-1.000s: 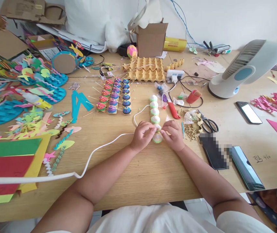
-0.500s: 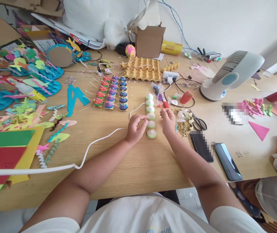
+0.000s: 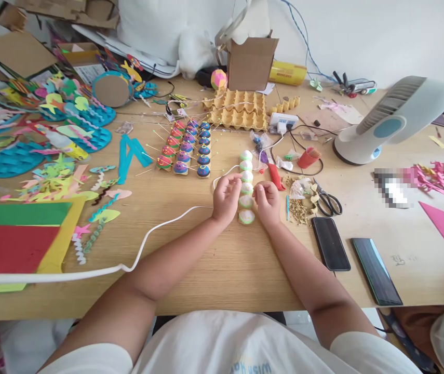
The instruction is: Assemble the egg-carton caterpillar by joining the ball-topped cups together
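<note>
A strip of egg-carton cups [image 3: 246, 202], green at the sides with whitish-pink tops, lies lengthwise in front of me. At its left side my left hand [image 3: 226, 197] has its fingers bent and pressed together, with the tips against one of the middle cups. Close to the strip's right side is my right hand [image 3: 267, 204], its thumb and fingers curled into a pinch. Whatever either pinch holds is too small or hidden to make out. Just beyond the right hand lies a red packet [image 3: 275, 176], and a thin blue stick [image 3: 287, 208] is to its right.
Painted egg-carton strips with pins [image 3: 185, 148] sit beyond my left hand. Scissors [image 3: 326, 200], a phone [image 3: 331, 243] and a second dark phone [image 3: 375, 270] lie right. A fan [image 3: 385, 119] stands behind them. A white cable [image 3: 147, 234] crosses my left forearm. Coloured sheets [image 3: 23, 239] lie left.
My right hand has moved from beside the red packet down toward the strip, leaving the packet in fuller view. My left fingers have curled in more. The whole view has shifted slightly.
</note>
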A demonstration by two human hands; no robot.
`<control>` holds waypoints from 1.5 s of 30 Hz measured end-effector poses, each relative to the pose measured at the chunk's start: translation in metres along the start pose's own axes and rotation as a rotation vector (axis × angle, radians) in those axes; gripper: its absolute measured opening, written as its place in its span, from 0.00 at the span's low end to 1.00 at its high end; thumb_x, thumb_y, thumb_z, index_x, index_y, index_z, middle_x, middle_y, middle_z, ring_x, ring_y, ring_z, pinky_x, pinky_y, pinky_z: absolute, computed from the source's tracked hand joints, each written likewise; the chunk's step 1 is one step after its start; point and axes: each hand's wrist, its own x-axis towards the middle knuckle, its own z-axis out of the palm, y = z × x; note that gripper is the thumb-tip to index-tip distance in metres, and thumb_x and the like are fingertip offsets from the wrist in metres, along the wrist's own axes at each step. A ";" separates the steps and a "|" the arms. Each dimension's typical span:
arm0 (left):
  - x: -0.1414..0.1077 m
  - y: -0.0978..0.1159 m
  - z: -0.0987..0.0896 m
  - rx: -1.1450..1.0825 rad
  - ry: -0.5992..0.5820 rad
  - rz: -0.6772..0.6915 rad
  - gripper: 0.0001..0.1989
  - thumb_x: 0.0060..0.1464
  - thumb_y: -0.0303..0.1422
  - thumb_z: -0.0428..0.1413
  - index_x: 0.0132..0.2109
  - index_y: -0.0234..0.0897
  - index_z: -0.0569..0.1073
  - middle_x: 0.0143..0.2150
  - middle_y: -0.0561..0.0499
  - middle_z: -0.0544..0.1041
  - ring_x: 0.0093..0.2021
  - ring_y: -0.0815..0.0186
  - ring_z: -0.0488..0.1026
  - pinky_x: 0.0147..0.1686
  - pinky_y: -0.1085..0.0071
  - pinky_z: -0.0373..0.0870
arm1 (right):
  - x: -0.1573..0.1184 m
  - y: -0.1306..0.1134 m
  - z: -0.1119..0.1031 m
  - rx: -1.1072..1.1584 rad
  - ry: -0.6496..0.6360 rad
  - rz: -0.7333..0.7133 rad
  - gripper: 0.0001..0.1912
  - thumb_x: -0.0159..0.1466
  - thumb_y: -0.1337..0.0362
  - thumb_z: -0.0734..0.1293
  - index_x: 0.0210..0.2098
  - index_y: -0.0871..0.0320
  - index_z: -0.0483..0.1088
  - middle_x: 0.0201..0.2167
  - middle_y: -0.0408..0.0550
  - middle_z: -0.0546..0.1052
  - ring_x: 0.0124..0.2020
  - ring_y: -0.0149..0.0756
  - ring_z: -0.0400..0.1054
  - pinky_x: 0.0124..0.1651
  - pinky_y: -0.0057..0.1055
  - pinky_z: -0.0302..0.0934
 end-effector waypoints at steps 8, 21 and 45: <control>0.008 -0.014 -0.012 0.076 -0.181 0.193 0.20 0.75 0.52 0.57 0.50 0.41 0.83 0.47 0.46 0.86 0.47 0.61 0.80 0.44 0.65 0.75 | 0.012 0.009 -0.008 -0.039 -0.014 -0.027 0.25 0.68 0.36 0.74 0.41 0.51 0.74 0.40 0.47 0.77 0.42 0.38 0.73 0.46 0.37 0.72; 0.005 -0.009 -0.011 0.251 -0.329 0.331 0.10 0.75 0.41 0.58 0.52 0.45 0.82 0.50 0.45 0.84 0.56 0.55 0.79 0.58 0.56 0.77 | 0.013 0.000 -0.013 -0.131 -0.085 -0.087 0.32 0.73 0.37 0.70 0.23 0.53 0.72 0.37 0.48 0.78 0.42 0.40 0.74 0.50 0.44 0.69; 0.006 -0.011 -0.010 0.214 -0.285 0.283 0.11 0.75 0.44 0.60 0.52 0.44 0.83 0.51 0.45 0.85 0.56 0.56 0.80 0.63 0.54 0.75 | 0.014 0.000 -0.013 -0.119 -0.140 -0.057 0.35 0.72 0.33 0.68 0.23 0.53 0.77 0.41 0.50 0.79 0.46 0.41 0.76 0.51 0.43 0.73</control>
